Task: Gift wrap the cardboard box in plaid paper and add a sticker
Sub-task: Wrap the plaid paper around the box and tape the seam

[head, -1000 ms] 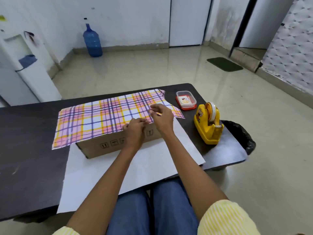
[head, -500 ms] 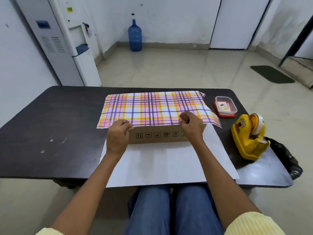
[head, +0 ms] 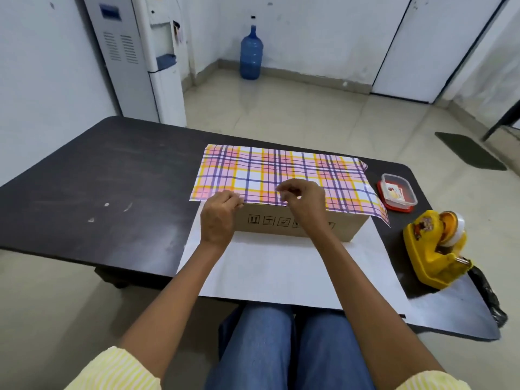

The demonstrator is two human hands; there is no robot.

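Observation:
A brown cardboard box [head: 346, 228] lies on the dark table [head: 112, 192], with printed symbols on its near side. Plaid paper [head: 270, 170] in pink, yellow and purple is folded over its top; the paper's white underside [head: 281, 271] spreads toward me. My left hand [head: 218, 218] presses at the box's near left corner, fingers curled on the plaid edge. My right hand [head: 304, 204] hovers over the near top edge around the middle, its fingers pinched; whether it grips the paper I cannot tell.
A yellow tape dispenser [head: 434, 250] stands at the table's right. Behind it sits a clear container with a red lid [head: 398, 194]. A black bag [head: 488, 294] hangs off the right corner. A water dispenser [head: 140, 57] and blue bottle [head: 251, 54] stand beyond.
My head has turned, shifting the view to the right. My right hand slid left along the box's top edge from the right corner to the middle; my left hand stays at the left corner.

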